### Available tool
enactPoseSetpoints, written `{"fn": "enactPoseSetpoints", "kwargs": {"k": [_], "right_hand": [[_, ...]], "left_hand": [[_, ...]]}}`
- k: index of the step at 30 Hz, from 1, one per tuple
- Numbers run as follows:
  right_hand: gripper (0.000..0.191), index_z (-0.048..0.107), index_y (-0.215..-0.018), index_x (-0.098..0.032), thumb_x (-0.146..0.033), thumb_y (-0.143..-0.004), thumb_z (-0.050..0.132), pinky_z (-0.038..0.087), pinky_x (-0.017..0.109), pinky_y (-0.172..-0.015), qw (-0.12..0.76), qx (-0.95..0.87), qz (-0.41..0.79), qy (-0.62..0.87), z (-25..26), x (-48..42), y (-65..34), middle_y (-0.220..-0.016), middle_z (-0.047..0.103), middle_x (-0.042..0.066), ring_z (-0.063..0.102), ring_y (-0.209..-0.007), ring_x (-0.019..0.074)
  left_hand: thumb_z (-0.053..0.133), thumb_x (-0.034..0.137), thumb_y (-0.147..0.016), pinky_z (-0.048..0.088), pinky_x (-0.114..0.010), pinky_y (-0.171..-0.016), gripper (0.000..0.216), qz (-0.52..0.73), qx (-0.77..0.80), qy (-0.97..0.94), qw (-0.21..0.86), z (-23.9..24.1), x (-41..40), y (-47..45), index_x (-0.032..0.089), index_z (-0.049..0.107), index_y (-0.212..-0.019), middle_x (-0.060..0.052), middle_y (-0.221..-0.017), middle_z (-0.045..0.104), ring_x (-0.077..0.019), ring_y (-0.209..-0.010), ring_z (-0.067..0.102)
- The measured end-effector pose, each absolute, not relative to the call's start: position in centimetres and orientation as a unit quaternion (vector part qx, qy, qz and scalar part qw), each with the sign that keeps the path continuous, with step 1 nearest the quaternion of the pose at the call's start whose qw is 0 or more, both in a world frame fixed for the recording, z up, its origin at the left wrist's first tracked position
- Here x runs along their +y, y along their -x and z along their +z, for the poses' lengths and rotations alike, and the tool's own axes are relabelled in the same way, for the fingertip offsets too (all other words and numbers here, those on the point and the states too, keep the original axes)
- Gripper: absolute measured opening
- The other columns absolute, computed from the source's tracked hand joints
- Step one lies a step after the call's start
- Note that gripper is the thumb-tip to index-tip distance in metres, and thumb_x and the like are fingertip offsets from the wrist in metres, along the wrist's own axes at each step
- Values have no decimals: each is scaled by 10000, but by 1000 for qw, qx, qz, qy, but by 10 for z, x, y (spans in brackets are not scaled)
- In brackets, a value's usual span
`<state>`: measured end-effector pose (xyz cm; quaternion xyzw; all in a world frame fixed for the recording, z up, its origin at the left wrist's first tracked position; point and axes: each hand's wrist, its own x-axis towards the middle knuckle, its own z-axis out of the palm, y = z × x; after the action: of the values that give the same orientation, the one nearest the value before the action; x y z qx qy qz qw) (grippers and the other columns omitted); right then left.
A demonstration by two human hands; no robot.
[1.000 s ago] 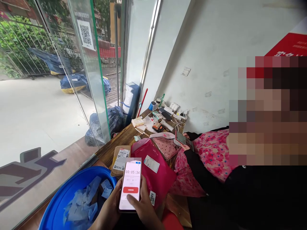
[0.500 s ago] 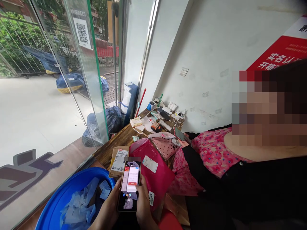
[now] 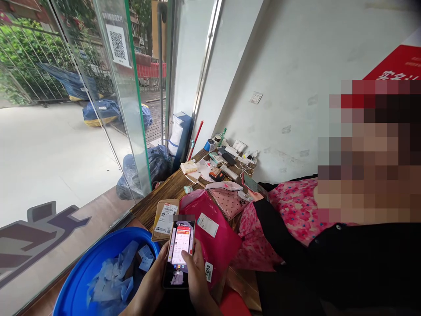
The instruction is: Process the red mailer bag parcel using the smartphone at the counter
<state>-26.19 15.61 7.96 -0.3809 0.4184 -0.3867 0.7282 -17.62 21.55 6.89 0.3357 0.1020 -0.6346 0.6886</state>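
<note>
Two hands: we hold one phone (image 3: 179,252) between them, low in the middle of the view.
Left hand (image 3: 154,281): it is curled round the phone's left edge, gripping it from below.
Right hand (image 3: 197,276): it is wrapped round the right edge, with its thumb lying across the lit screen (which part it presses we cannot tell).
Phone: upright and tilted slightly, it shows a red and white page above a darker lower part, and it sits above the near edge of the worktop (image 3: 164,191).
Behind the phone: a brown parcel (image 3: 164,215) with a white label lies on the worktop, touching a pink mailing bag (image 3: 213,241) just to its right.
Left of our hands: a blue tub (image 3: 82,272) holds scraps of pale blue paper.
Right side: another person's flowered sleeve (image 3: 289,215) rests near the pink bag, and their hand holds a second phone (image 3: 251,184) farther back.
Far end: small gadgets and cables lie against the wall.
</note>
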Motion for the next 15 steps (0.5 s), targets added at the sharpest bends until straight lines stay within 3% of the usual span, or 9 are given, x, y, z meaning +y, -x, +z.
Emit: {"fn": "enactPoseSetpoints", "kwargs": {"k": [4, 10, 15], "right_hand": [[396, 613, -913, -232, -492, -635, 722, 561, 410, -812, 747, 439, -374, 332, 77, 154, 261, -900, 750, 33, 697, -914, 285], [541, 596, -916, -236, -641, -602, 769, 559, 378, -773, 763, 420, -367, 327, 72, 154, 261, -877, 741, 36, 698, -882, 266], [435, 661, -979, -246, -620, -759, 633, 576, 390, -727, 789, 375, -357, 332, 55, 159, 258, -899, 750, 55, 705, -879, 268]], "left_hand": [[655, 452, -831, 293, -405, -1198, 611, -645, 105, -320, 686, 67, 219, 174, 250, 500, -1387, -48, -1363, 605, -287, -1358, 443], [691, 456, -811, 310, -361, -1190, 615, -657, 61, -325, 677, 66, 224, 168, 241, 529, -1363, -35, -1357, 611, -269, -1370, 427], [663, 497, -816, 341, -373, -1167, 577, -611, 89, -375, 691, 64, 222, 171, 221, 562, -1312, -63, -1313, 641, -278, -1339, 469]]}}
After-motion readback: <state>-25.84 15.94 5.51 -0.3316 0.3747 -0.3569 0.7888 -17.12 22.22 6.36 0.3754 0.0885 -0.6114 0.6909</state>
